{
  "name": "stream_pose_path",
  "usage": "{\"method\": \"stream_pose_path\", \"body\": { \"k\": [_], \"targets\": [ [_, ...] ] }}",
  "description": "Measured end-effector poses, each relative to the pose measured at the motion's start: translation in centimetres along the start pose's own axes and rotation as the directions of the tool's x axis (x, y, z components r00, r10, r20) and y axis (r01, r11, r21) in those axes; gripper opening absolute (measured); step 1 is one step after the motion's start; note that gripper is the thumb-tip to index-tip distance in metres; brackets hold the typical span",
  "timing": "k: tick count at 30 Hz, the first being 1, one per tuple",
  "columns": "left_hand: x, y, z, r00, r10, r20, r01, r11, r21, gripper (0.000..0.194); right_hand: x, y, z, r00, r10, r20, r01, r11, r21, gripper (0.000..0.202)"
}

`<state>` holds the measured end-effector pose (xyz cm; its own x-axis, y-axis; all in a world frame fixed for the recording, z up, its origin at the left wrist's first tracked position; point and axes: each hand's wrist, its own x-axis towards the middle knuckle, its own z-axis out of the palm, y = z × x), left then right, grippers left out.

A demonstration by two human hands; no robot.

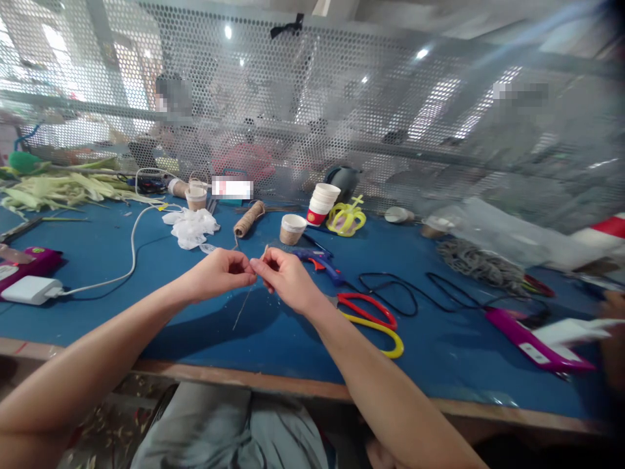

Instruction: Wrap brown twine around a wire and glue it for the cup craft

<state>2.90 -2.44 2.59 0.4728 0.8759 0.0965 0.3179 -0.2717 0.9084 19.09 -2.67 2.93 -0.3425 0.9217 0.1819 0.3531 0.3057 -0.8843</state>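
My left hand (223, 273) and my right hand (286, 273) meet fingertip to fingertip above the middle of the blue table. Both are pinched on a thin piece of twine (243, 305), whose loose end hangs below them. Just behind the hands lies a roll of brown twine (249, 219), with a strand running toward my left hand. A paper cup (293, 229) partly wrapped in brown twine stands behind my right hand. Close to that hand are a blue glue gun (325, 266) with a red trigger and scissors (368, 311) with red and yellow handles, partly covered by my forearm.
White crumpled material (191, 227), stacked cups (322, 203) and a yellow crown-shaped piece (346, 217) stand farther back. Purple power strips (534, 342) lie at both sides, with cords across the table. Grey cord (481, 266) is heaped right; pale husks (63, 190) lie left. Perforated metal mesh (303, 98) bounds the back.
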Motion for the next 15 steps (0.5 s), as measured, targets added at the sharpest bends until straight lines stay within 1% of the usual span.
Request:
{"method": "stream_pose_path", "body": {
  "k": [5,10,12,15],
  "targets": [
    [0.07,-0.25,0.39,1.0,-0.01,-0.016,0.01,1.0,-0.023,0.022,0.02,0.06,0.19,0.999,-0.016,-0.052,0.013,0.999,-0.047,0.028],
    [0.08,-0.21,0.37,0.999,-0.005,-0.035,0.004,1.0,-0.03,0.024,0.04,0.18,0.34,0.994,-0.026,-0.103,0.018,0.997,-0.074,0.03],
    [0.07,-0.22,0.23,1.0,-0.023,-0.01,0.023,0.998,-0.065,0.024,0.02,0.15,0.32,0.996,-0.025,-0.088,0.022,0.999,-0.029,0.031],
    [-0.01,-0.11,0.03,0.995,-0.068,0.068,0.079,0.983,-0.167,0.022,0.0,0.04,0.13,0.999,-0.045,0.019,0.042,0.986,0.161,0.028]
  ]
}}
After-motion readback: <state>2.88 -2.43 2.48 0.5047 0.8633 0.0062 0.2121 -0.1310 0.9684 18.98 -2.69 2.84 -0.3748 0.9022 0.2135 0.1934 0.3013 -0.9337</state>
